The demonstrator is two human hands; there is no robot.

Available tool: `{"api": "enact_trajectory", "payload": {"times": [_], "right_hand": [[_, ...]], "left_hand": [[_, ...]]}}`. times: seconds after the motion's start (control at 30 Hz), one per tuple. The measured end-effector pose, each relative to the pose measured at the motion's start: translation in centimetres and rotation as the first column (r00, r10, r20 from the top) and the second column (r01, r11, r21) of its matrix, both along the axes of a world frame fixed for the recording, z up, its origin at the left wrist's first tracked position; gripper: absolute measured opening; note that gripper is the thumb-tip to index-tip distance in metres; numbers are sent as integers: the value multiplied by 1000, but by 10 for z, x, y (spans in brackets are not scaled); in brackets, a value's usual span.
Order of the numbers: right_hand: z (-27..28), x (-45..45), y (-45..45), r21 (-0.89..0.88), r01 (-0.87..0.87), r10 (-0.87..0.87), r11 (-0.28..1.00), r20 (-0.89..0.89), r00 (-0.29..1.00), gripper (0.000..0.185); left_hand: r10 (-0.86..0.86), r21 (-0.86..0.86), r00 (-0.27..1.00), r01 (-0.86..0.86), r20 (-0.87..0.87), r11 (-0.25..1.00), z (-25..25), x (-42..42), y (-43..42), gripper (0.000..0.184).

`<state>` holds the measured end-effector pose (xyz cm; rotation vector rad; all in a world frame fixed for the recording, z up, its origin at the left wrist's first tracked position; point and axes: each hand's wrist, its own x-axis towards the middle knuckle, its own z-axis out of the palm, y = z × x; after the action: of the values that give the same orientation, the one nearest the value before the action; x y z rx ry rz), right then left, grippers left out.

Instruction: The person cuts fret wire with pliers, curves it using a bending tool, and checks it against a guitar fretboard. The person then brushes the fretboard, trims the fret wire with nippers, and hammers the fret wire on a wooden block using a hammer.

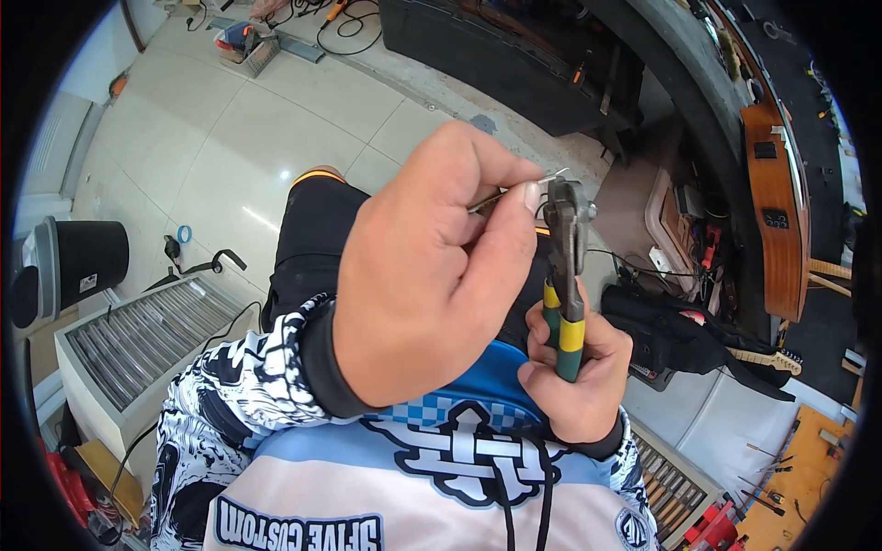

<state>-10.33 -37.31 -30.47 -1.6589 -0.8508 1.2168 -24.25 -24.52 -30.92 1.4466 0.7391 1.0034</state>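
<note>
My left hand (427,266) is closed in a pinch in the middle of the view, thumb against forefinger. Between them is a thin metal wire (556,174), its tip poking out past the thumb and the rest mostly hidden by the fingers. My right hand (588,376), lower and to the right, is wrapped round the green and yellow handles of pliers (571,335). Their dark metal head points up, close beside the left thumb and the wire's end. Whether the jaws touch the wire I cannot tell.
A guitar body (779,211) stands on edge at the right, near a dark bench. A slotted rack of metal rods (147,340) is at the left, beside a black bin (92,262). A wooden board with tools (781,477) is at lower right. Cables lie on the tiled floor (239,156).
</note>
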Motion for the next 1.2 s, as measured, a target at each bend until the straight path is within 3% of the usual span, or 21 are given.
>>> {"api": "enact_trajectory", "payload": {"times": [0.07,0.2,0.27,0.3,0.43,0.73,1.2], "right_hand": [[2,4,0,-4,-2,1,1000,-129,992,81],[-3,6,0,-21,38,-41,999,-165,986,79],[-6,4,1,27,190,-180,981,-209,961,77],[-2,0,6,32,261,-249,965,-205,947,67],[-6,10,5,124,225,-206,966,-152,967,45],[-10,7,1,107,204,-185,973,-168,968,75],[-8,15,-3,103,169,-151,980,-160,976,80]], "left_hand": [[-31,-176,995,48,98,983,8,-2,4,9],[-25,-309,975,94,220,946,7,-3,8,11],[-19,-336,970,102,242,936,8,-4,8,11],[-17,-361,965,115,263,925,9,-4,9,11],[-38,-420,956,164,291,893,11,-2,10,14],[-119,-474,920,300,374,828,15,-8,11,27],[-139,-424,902,323,410,846,11,-11,7,19]]}}
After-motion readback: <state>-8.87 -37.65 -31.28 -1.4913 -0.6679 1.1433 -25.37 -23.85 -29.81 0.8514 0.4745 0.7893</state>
